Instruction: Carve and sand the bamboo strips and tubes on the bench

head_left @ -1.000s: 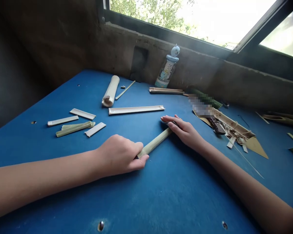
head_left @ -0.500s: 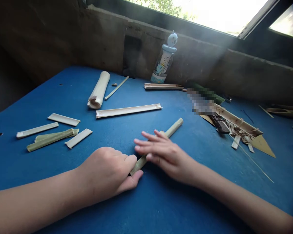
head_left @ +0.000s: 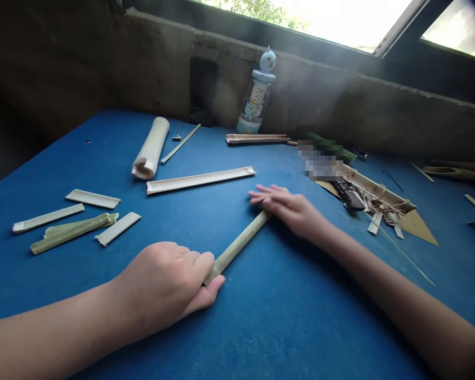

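A thin green bamboo stick [head_left: 239,244] lies slantwise on the blue table [head_left: 285,322]. My left hand [head_left: 166,282] is closed round its near end, thumb under it. My right hand [head_left: 291,208] lies flat on the far end with its fingers stretched out, pressing the stick to the table.
Split bamboo strips [head_left: 75,216] lie at the left, a long strip [head_left: 201,180] and a bamboo tube [head_left: 150,149] beyond the stick. A blue bottle [head_left: 256,95] stands by the wall. A knife [head_left: 346,194] and shavings lie on a bamboo piece at the right.
My right hand slid from the stick's middle back out to its far end. The left hand kept its hold. The view shifted slightly.
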`<action>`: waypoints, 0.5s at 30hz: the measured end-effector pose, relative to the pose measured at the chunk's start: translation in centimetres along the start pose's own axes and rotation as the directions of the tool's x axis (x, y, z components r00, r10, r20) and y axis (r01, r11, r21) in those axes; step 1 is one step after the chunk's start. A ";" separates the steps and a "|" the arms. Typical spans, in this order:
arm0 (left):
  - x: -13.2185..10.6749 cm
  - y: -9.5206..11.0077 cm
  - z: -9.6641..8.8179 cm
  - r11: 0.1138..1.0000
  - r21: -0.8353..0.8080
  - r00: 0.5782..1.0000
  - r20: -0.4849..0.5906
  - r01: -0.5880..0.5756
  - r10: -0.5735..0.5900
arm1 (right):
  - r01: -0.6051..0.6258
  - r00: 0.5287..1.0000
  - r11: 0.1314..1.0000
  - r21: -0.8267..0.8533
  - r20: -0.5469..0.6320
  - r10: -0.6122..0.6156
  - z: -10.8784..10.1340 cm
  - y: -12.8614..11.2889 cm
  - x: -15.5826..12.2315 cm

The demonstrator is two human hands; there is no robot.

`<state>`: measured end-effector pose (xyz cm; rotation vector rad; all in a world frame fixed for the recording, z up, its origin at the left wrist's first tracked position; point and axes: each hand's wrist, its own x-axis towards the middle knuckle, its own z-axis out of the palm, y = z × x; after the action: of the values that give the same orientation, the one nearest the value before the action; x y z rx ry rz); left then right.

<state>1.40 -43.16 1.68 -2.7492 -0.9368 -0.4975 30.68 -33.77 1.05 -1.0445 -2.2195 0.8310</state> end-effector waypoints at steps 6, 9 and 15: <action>0.1 0.1 0.0 0.997 0.069 1.000 0.017 -0.025 0.024 | 0.035 0.999 0.999 -0.012 -0.040 -0.035 -0.1 0.1 -0.1; 0.1 0.3 0.0 0.994 0.096 0.998 -0.027 -0.055 0.058 | 0.178 0.975 0.983 0.045 0.130 -0.182 3.1 -4.5 -1.4; 0.3 0.7 -0.3 0.989 0.107 0.993 -0.038 -0.106 0.111 | 0.246 0.950 0.969 0.021 0.194 -0.245 2.8 -4.9 -2.0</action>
<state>2.00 -43.62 1.98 -2.6661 -0.7751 -0.4734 27.59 -38.70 2.29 -0.6911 -2.4532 0.8486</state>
